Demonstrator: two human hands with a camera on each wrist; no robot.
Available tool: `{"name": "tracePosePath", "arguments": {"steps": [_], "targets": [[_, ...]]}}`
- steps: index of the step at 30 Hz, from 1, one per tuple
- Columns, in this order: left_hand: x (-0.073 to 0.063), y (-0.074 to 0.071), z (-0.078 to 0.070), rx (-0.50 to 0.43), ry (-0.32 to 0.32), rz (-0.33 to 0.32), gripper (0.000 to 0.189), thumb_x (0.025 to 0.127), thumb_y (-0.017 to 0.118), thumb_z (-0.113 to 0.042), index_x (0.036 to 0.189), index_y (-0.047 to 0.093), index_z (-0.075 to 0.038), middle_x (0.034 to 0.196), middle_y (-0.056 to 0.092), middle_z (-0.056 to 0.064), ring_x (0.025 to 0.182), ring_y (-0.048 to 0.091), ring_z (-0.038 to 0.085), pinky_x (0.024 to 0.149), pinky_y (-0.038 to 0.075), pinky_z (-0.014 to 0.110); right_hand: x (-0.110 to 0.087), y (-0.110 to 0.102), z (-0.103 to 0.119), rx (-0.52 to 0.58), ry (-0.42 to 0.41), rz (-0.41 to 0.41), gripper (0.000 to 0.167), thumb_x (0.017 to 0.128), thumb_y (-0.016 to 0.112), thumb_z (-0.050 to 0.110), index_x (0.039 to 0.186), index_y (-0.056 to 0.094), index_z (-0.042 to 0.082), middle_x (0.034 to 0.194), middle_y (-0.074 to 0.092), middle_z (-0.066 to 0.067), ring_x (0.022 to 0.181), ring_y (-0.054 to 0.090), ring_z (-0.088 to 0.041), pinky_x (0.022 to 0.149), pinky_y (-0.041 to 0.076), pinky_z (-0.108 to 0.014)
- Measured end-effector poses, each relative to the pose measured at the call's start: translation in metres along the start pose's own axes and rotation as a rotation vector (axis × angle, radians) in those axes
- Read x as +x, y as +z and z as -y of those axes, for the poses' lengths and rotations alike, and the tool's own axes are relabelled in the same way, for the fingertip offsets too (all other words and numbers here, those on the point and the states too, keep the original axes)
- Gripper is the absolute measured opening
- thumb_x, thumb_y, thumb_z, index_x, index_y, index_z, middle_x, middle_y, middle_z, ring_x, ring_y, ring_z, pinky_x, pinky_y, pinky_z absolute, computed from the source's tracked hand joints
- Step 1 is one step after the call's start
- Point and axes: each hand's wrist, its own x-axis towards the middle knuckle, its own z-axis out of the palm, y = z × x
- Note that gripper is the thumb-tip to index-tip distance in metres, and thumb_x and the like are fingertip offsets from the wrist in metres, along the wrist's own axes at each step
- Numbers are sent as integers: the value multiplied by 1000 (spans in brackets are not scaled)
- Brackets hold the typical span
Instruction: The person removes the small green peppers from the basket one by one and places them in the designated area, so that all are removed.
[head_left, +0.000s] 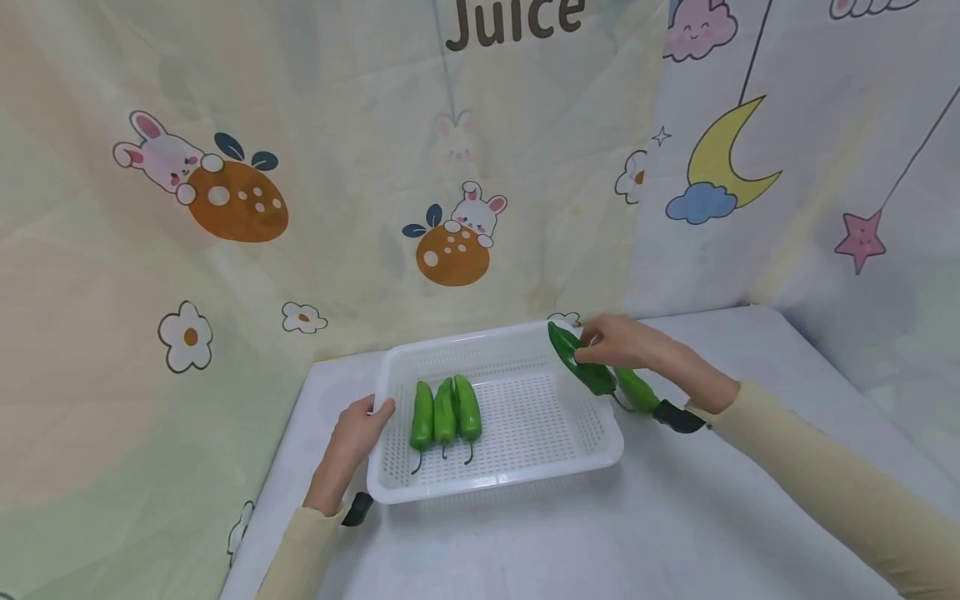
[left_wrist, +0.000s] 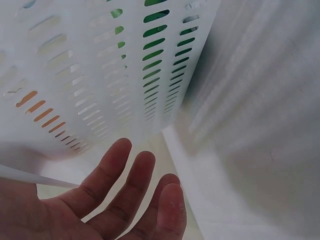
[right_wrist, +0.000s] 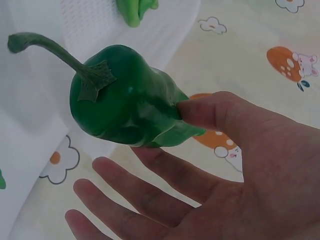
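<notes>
A white perforated plastic basket [head_left: 517, 478] stands on the table, and three light green chili peppers [head_left: 445, 411] lie side by side in its left half, stems toward me. My left hand [head_left: 354, 437] holds the basket's left rim, thumb over the edge; the left wrist view shows its fingers [left_wrist: 142, 170] outside the slotted wall. Over the basket's far right corner, my right hand [head_left: 626, 340] pinches a larger dark green pepper [head_left: 581, 367] between thumb and forefinger, its stem pointing down. In the right wrist view the other fingers [right_wrist: 120, 215] are spread away from that pepper [right_wrist: 127, 97].
Another light green pepper [head_left: 636, 389] lies on the table right of the basket, partly hidden behind my right hand and wrist. A white cloth covers the table [head_left: 675, 508]. Printed curtains [head_left: 352, 250] hang along the table's far side and right side.
</notes>
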Motion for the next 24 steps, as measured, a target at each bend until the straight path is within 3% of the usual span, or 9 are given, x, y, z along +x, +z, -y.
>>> {"name": "tracePosePath", "arguments": {"steps": [5, 12, 24], "targets": [[1, 0, 2, -3, 15, -12, 53, 102, 48, -42, 139, 55, -5, 104, 73, 19, 72, 75, 20, 56, 63, 32, -1, -3, -11, -1, -4, -13, 50, 93, 60, 32, 125, 63, -6, 122, 68, -25, 107, 67, -36, 87, 60, -50], [-1, 0, 4, -6, -6, -9, 53, 102, 49, -43, 140, 55, -7, 106, 73, 18, 73, 74, 20, 56, 62, 31, -3, -7, -30, -26, 4, -10, 51, 94, 59, 34, 123, 64, -8, 118, 69, -25, 104, 68, -36, 87, 59, -53], [2, 1, 4, -16, 0, -11, 54, 102, 48, -44, 141, 54, -7, 109, 71, 18, 75, 73, 18, 59, 63, 31, 1, -14, -79, -90, 75, -4, 58, 95, 56, 36, 126, 59, -14, 117, 69, -28, 108, 65, -41, 87, 57, -55]]}}
